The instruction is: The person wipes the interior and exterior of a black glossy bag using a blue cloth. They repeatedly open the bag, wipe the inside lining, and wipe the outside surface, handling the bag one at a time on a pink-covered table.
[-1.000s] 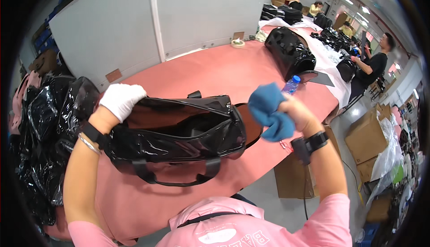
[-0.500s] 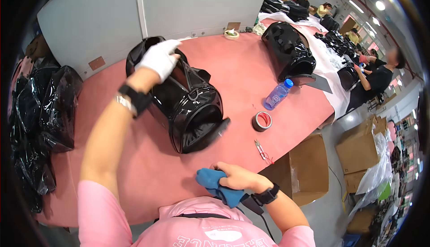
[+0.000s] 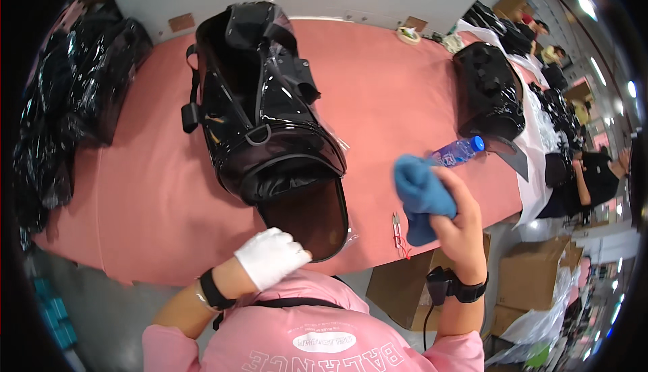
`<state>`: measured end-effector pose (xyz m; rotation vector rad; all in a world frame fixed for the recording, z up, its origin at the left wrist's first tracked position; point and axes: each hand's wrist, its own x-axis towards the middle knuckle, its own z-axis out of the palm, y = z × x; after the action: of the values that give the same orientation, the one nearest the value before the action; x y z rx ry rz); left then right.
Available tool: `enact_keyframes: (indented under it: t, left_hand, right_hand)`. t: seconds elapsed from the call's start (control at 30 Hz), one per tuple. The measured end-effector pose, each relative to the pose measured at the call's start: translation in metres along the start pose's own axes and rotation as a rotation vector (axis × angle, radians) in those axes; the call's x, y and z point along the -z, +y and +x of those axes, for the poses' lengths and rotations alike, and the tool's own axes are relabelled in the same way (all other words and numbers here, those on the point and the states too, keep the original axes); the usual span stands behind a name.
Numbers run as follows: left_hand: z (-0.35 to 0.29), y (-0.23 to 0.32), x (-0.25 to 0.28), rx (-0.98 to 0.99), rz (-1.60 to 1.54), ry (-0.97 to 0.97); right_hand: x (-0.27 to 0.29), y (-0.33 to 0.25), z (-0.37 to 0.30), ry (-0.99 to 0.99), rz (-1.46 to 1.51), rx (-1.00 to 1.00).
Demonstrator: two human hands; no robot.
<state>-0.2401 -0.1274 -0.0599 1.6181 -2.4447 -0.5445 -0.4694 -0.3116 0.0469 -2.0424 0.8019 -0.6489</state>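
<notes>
A glossy black duffel bag [image 3: 270, 136] lies lengthwise on the pink-covered table, its top opening spread and its near end panel [image 3: 310, 220] folded down flat toward me. My left hand [image 3: 273, 259], in a white glove, is curled closed at the lower left edge of that panel and appears to pinch it. Bunched in my bare right hand [image 3: 462, 220] is a blue cloth [image 3: 424, 193], held up over the table to the right of the bag. Beyond the cloth, a blue-capped plastic bottle [image 3: 459, 151] lies on its side.
Small thread snips [image 3: 397, 230] with red cord lie near the table edge. Another black bag [image 3: 489, 92] sits at the right. Wrapped black bags [image 3: 88, 95] are piled at left. Cardboard boxes [image 3: 533, 271] stand on the floor; a person [image 3: 587, 180] works at far right.
My left hand has come from the bag's far end to its near panel, which is now folded down. The bag is turned more lengthwise. My right hand has lifted the blue cloth rightward.
</notes>
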Motion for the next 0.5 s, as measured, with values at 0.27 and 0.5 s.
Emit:
enact_keyframes:
  t: [0.27,0.5]
  left_hand:
    - [-0.038,0.022,-0.013,0.125,-0.111,0.215]
    - [-0.070,0.031,-0.038,0.202,-0.294,0.406]
  right_hand:
    - [-0.169,0.062,0.028,-0.840,-0.751,0.559]
    - [-0.231,0.074,0.041,-1.043,-0.823,0.354]
